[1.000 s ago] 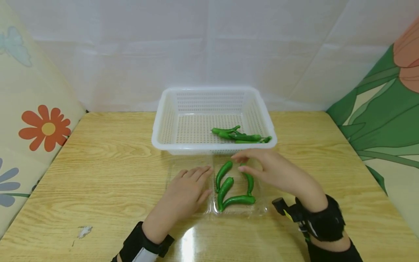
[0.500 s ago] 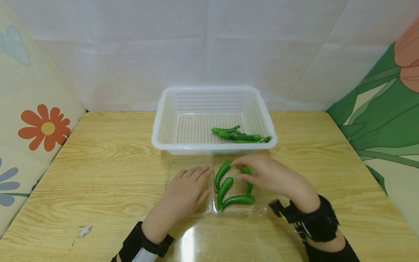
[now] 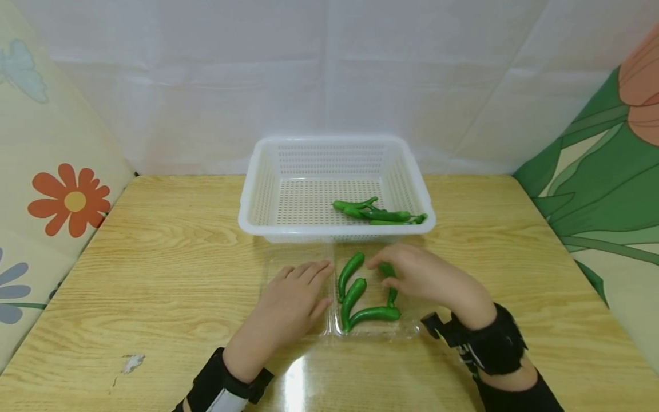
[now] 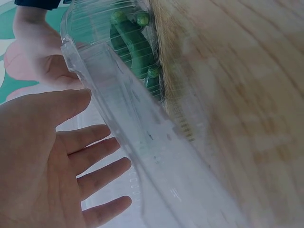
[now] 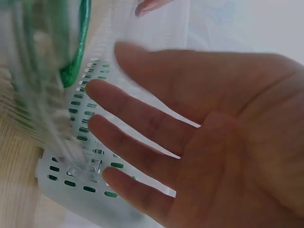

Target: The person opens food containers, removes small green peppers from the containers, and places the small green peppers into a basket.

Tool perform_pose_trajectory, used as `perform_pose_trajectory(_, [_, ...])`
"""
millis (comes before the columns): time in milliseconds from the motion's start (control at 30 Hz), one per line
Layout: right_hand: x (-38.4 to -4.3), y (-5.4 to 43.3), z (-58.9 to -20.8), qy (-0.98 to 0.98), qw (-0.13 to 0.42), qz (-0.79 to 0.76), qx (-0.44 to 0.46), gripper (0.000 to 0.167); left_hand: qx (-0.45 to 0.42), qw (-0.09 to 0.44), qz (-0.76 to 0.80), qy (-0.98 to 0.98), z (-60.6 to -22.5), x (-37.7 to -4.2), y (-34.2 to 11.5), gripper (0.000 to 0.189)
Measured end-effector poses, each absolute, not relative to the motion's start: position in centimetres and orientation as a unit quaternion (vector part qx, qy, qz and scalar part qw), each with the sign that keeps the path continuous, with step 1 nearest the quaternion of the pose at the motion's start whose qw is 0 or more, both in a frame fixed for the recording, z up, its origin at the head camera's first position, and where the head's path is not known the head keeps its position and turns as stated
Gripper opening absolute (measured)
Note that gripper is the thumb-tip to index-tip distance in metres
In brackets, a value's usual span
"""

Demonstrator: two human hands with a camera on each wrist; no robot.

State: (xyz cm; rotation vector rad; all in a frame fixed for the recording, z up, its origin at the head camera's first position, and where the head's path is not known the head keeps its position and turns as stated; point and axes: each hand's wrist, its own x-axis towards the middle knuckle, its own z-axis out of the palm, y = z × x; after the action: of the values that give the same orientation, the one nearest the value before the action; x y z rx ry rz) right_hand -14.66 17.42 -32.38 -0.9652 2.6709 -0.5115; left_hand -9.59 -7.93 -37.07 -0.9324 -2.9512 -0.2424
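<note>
Since the earlier frame the right hand (image 3: 417,273) has shifted back from the basket's edge, nearer the person. Four green peppers (image 3: 353,303) lie in the clear container (image 3: 369,296), one partly beneath that hand, the others just left of it. Its loosely extended fingers hold nothing. The left hand (image 3: 290,294), fingers spread and ungrasping, lies over the container's other half. Beyond both hands, the white basket (image 3: 337,230) bears more peppers (image 3: 383,215).

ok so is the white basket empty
No, several green peppers lie in the white basket, toward its near right corner.
</note>
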Motion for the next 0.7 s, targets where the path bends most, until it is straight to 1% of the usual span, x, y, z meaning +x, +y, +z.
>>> perform_pose_trajectory(133, [-14.75, 17.39, -32.67, 0.922, 0.111, -0.164, -0.333, 0.042, -0.3, 0.022, -0.078, -0.95, -37.1, -9.59, -7.92, 0.059])
perform_pose_trajectory(367, [-14.83, 17.34, -32.7, 0.931, 0.112, -0.133, -0.32, 0.049, -0.299, 0.019, -0.078, -0.951, -37.15, -9.61, -7.94, 0.058])
perform_pose_trajectory(700, [-14.61, 17.61, -32.91, 0.933, 0.139, -0.132, -0.304, 0.052, -0.299, 0.019, -0.079, -0.951, -37.11, -9.62, -7.89, 0.058])
